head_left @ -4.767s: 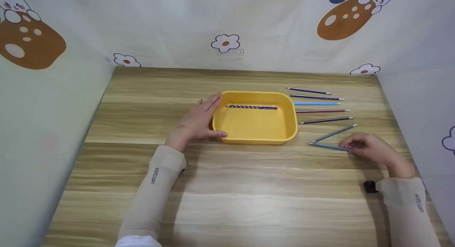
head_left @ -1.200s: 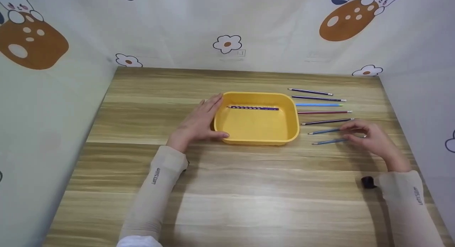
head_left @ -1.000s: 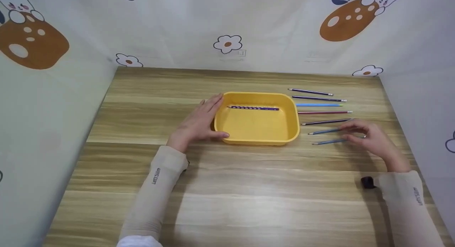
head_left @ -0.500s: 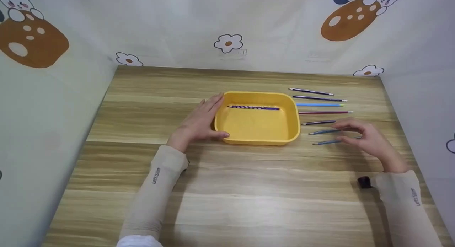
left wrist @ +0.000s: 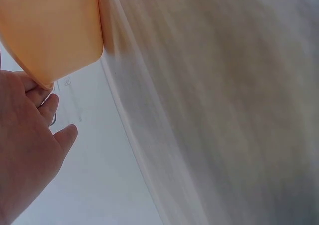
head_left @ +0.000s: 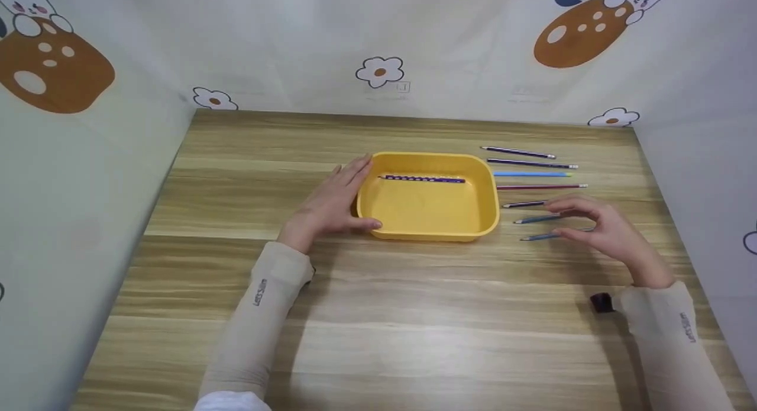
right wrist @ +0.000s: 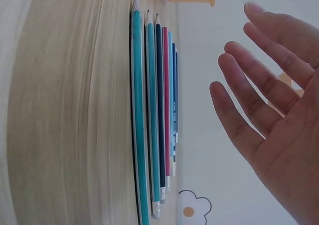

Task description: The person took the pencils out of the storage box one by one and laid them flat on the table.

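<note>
My left hand [head_left: 325, 209] rests against the left end of a yellow tray [head_left: 486, 225], thumb over its front corner and straight fingers along its side. The left wrist view shows fingertips at the tray's rim. A purple dotted pencil [head_left: 423, 179] lies inside near the back wall. My right hand [head_left: 606, 227] hovers over two blue-green pencils [head_left: 535, 220], thumb and fingers apart, holding nothing. It hides their eraser ends and part of a dark pencil [head_left: 521, 204]. In the right wrist view the nearest teal pencil [right wrist: 139, 90] lies on the table below the spread fingers.
Behind these pencils, a red pencil [head_left: 541, 187], a light blue pencil [head_left: 532, 174] and two dark blue pencils [head_left: 520, 152] lie in a row right of the tray. Patterned cloth walls [head_left: 295, 44] enclose the wooden table [head_left: 414, 328] at the back and sides.
The right hand has let go of the front teal pencil, which now lies beside the other instead of meeting it at the tip. The hand has drifted left; the left hand stays put.
</note>
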